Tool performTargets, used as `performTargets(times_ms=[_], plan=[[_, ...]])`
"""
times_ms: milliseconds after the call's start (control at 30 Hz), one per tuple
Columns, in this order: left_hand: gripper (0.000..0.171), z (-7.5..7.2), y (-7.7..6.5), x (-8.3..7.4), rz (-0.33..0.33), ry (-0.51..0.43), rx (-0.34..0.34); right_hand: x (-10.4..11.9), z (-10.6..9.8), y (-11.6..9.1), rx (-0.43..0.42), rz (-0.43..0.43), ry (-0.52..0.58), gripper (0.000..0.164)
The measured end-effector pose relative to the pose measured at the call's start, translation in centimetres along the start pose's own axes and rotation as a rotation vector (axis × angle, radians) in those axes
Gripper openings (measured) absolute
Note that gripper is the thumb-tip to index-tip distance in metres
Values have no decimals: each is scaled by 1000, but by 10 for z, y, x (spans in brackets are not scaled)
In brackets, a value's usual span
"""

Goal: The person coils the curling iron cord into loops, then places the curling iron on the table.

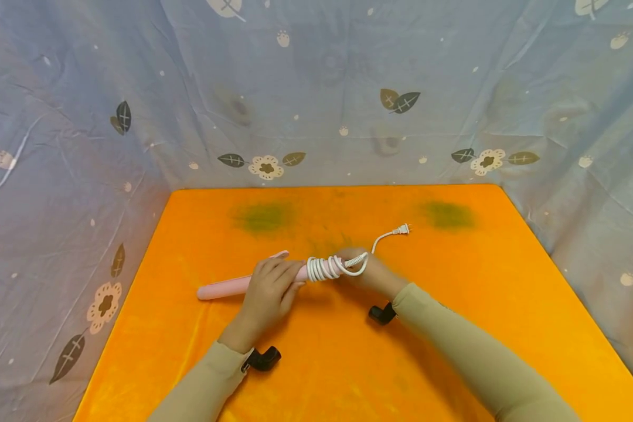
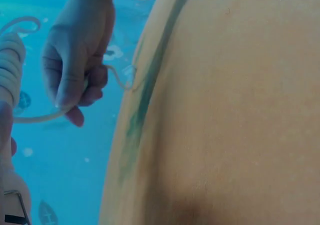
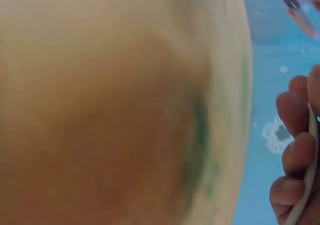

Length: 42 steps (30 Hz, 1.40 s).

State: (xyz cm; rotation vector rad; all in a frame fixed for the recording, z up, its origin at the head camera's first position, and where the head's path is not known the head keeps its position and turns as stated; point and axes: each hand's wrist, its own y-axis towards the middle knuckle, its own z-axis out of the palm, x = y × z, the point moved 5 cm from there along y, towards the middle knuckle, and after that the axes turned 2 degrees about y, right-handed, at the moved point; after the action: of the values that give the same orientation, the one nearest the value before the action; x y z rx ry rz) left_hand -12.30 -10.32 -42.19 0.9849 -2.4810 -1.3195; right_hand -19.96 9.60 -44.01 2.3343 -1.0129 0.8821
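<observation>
"Over the orange counter (image 1: 316,375), before patterned curtains (image 1: 316,76): head view?"

"Left hand (image 1: 269,290) grips the pink hair iron (image 1: 227,288), which partly hides the right hand (image 1: 368,276)."

"Left-wrist view?"

"Right hand grasps white cord (image 2: 42,118); left hand cut off."

"Right-wrist view?"

"Fingers (image 3: 300,154) cropped, counter blurred."

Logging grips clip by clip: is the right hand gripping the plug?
No, the head view shows the plug at the free end of the cord, beyond the right hand.

Pink wand (image 1: 224,288) partly hidden under left hand (image 1: 271,290); sleeves (image 1: 469,349) cut off.
</observation>
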Motion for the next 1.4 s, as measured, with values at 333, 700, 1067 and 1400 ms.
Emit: performTargets(times_ms=[333,700,1067,1400], plan=[[36,6,4,8,-108,34,8,25,24,-16,-49,-207,-341,18],[37,14,8,26,-239,95,89,46,25,-38,-175,-400,-440,14],[37,18,8,35,-284,153,121,64,19,-57,-177,-370,-462,9],[36,22,4,38,-308,181,196,86,5,-61,-125,-449,-465,13]])
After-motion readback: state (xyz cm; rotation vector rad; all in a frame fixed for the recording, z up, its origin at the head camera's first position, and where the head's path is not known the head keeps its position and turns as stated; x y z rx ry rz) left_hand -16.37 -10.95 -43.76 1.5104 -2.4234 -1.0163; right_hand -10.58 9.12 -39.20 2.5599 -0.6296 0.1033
